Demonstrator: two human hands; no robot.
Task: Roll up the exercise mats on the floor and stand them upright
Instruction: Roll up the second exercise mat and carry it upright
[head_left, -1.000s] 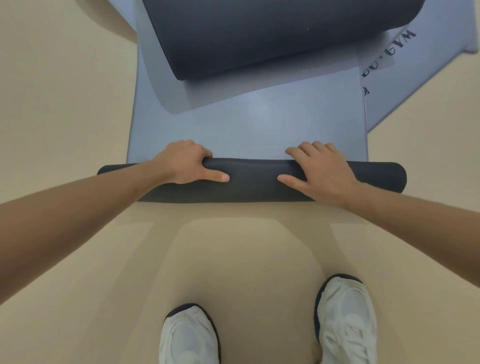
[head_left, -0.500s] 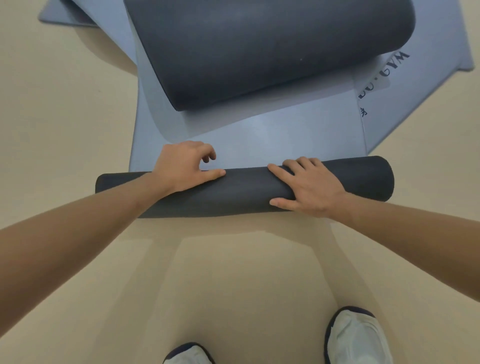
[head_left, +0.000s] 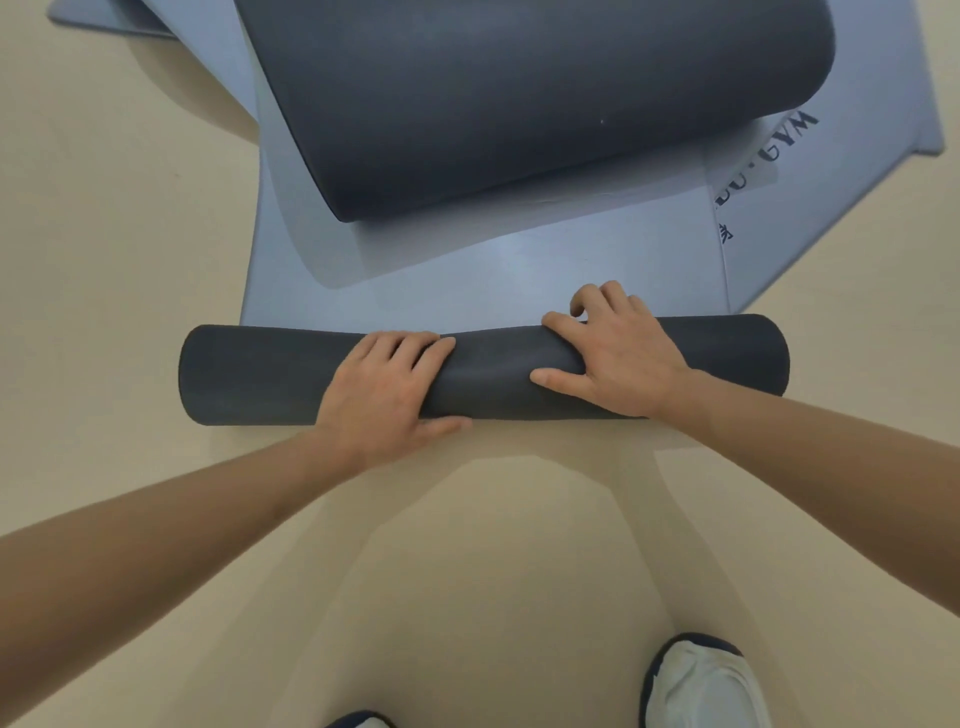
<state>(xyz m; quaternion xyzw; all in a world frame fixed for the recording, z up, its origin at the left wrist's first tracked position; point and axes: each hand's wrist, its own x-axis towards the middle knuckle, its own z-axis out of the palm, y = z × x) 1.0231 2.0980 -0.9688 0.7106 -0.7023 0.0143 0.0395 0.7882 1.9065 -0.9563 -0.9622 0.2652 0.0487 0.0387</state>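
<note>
A blue-grey exercise mat (head_left: 519, 280) lies flat on the floor, its near end wound into a dark grey roll (head_left: 249, 374) that runs left to right. My left hand (head_left: 384, 395) lies palm down across the roll's middle, thumb on the near side. My right hand (head_left: 618, 353) presses on the roll further right, fingers curled over its far edge. Beyond it, the far end of a mat curls up, showing a wide dark underside (head_left: 519, 93).
A second blue-grey mat with dark lettering (head_left: 769, 156) lies under the first, angled to the right. Another mat corner (head_left: 114, 21) shows at the top left. Beige floor surrounds them. My white shoes (head_left: 706, 686) stand at the bottom edge.
The roll has grown thicker and moved away from me along the mat. My left hand shifted right toward the roll's middle and now lies flat on it. My feet stepped forward.
</note>
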